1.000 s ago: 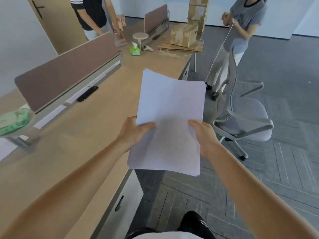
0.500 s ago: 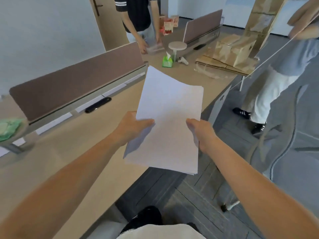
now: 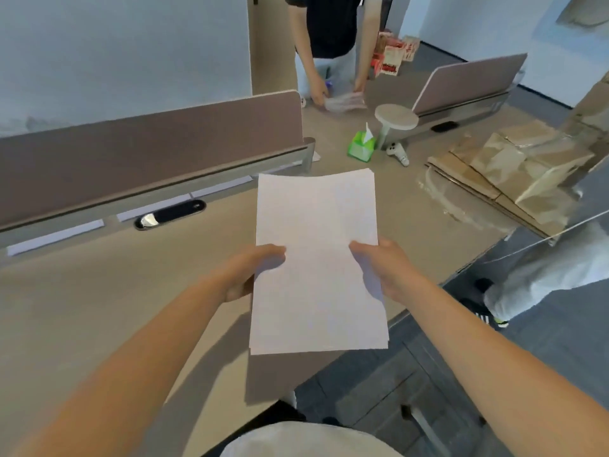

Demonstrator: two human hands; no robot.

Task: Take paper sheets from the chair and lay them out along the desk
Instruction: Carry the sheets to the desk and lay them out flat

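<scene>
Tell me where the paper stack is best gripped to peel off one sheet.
Probably the far right corner of the paper stack, coming from the right: sheet edges look slightly fanned there. The left hand pinches the left long edge and could hold while the right hand moves up.

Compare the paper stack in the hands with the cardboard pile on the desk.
The paper stack is white; the cardboard pile is brown. The paper stack is held above the desk by the left hand and right hand; the cardboard pile lies on it. The paper stack is nearly squared; the cardboard pile is uneven. Both are layered.
</scene>
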